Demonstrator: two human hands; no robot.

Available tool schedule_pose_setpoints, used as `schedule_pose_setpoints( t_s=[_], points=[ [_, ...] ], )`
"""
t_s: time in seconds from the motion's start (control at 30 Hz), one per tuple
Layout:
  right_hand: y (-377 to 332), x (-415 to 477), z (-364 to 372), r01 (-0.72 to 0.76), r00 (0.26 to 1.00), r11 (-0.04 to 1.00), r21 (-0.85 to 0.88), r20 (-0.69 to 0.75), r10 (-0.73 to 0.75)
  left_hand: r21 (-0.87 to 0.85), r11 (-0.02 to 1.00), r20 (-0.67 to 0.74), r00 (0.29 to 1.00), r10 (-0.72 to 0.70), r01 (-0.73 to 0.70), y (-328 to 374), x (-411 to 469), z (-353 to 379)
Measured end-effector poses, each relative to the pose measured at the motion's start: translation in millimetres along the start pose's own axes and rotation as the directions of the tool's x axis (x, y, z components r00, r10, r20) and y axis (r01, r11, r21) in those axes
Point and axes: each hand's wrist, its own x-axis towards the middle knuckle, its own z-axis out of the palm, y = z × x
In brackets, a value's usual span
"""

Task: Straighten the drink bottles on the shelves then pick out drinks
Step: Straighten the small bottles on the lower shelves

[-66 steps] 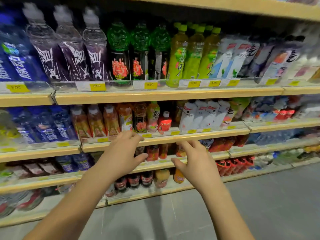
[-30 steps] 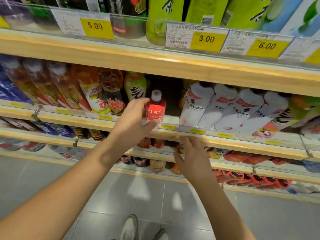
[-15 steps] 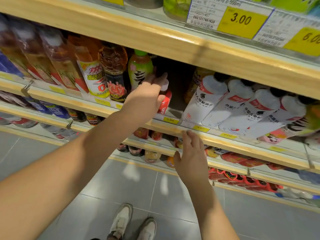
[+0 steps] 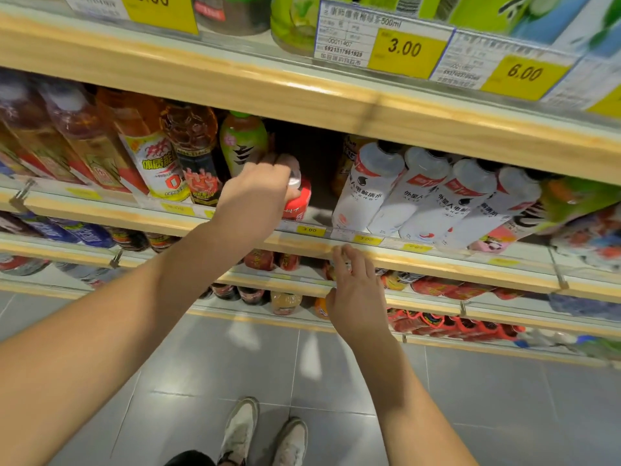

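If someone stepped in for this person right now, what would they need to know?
Left hand: grips a small red plastic bottle with a white cap, on the middle wooden shelf.
Right hand: open, holding nothing, fingers at that shelf's front edge.
Done: no drink visibly picked out.
Left: set the red bottle straight beside the row of white bottles, tidy the rest, pick drinks.

Price tags (image 4: 405, 48), floor tiles (image 4: 201, 364) and shoes (image 4: 240, 428) are seen around the grip.
A yellow tag marked 3.00 is fixed well above and right of the grip, and a tag marked 6.00 (image 4: 524, 74) further right. A small yellow tag (image 4: 309, 230) is set just below the grip. Grey tiles are laid far beneath, where two pale shoes are planted.
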Motion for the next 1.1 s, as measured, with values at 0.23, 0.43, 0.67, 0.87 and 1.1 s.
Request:
schedule_pose_setpoints(
  t_s=[0.23, 0.43, 0.67, 0.87, 1.1],
  points=[
    [1, 7, -12, 0.027, 0.998, 0.991, -0.129, 0.052, -0.020, -0.084, 0.977, -0.293, 0.942, 0.164, -0.196, -2, -21, -6],
    [10, -6, -16, -0.041, 0.999, 0.995, -0.087, 0.024, 0.043, -0.351, 0.896, -0.262, 0.947, 0.186, -0.273, 9, -28, -16],
    [23, -5, -11, -0.002, 1.000, 0.986, -0.164, -0.006, 0.001, -0.490, 0.826, -0.284, 0.947, 0.150, -0.278, 35, -34, -32],
    [73, -10, -15, -0.060, 0.995, 0.996, -0.063, -0.080, 0.055, -0.607, 0.784, -0.138, 0.989, 0.058, -0.130, 65, -35, -34],
    [168, -20, -32, -0.081, 0.997, 0.994, -0.078, -0.005, 0.081, -0.560, 0.811, -0.175, 0.981, 0.086, -0.171, 131, -48, -26]
  ],
)
